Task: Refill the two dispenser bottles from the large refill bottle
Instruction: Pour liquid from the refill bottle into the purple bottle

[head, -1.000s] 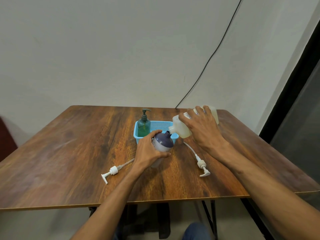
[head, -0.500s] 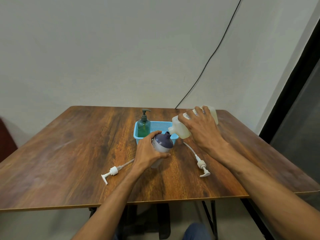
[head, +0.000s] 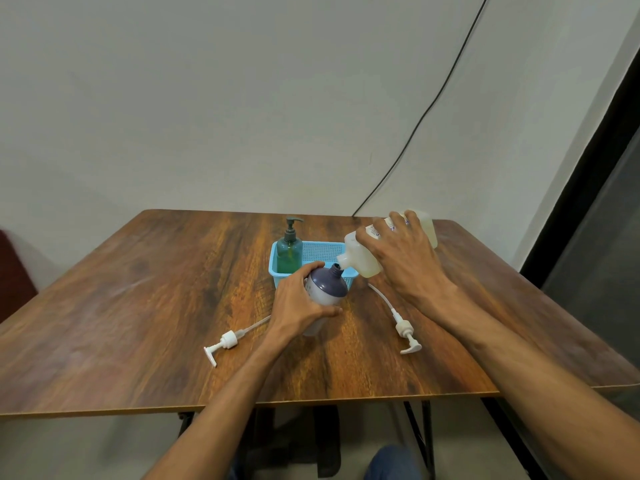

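The large translucent plastic refill bottle (head: 362, 263) is clasped by the right hand (head: 403, 261), tipped spout-down to the open neck beyond the curled fingers of the left hand (head: 298, 304) — the round purple-topped dispenser bottle (head: 327, 285) is gripped there, seemingly steadied for pouring.

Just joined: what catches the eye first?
The right hand tips the refill bottle at the open neck of the purple-topped dispenser bottle, gripped by the left hand, centre frame. Left pump and right pump lie detached beside it; a green pump bottle stands in the blue basket behind.
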Demonstrator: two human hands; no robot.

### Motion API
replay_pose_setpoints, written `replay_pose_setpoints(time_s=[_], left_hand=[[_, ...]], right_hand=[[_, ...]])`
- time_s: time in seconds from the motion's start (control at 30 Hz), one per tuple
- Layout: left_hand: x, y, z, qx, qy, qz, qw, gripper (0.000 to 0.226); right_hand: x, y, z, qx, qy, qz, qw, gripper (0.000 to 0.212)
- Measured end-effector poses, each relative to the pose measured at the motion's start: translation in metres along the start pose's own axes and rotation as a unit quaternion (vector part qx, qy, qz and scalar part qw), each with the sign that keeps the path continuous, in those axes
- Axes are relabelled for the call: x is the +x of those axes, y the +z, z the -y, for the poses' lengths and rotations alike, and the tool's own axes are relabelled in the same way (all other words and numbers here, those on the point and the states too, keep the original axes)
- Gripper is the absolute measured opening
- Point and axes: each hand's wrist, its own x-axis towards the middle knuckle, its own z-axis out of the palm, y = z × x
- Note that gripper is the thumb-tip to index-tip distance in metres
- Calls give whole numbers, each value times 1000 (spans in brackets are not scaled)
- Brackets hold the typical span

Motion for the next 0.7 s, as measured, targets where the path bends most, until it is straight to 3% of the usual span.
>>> replay_pose_setpoints(time_s=[0.7], left_hand=[[0,3,0,11,-2,-2,1000,89]], right_hand=[[1,-6,-1,-6,-21,12,1000,73]])
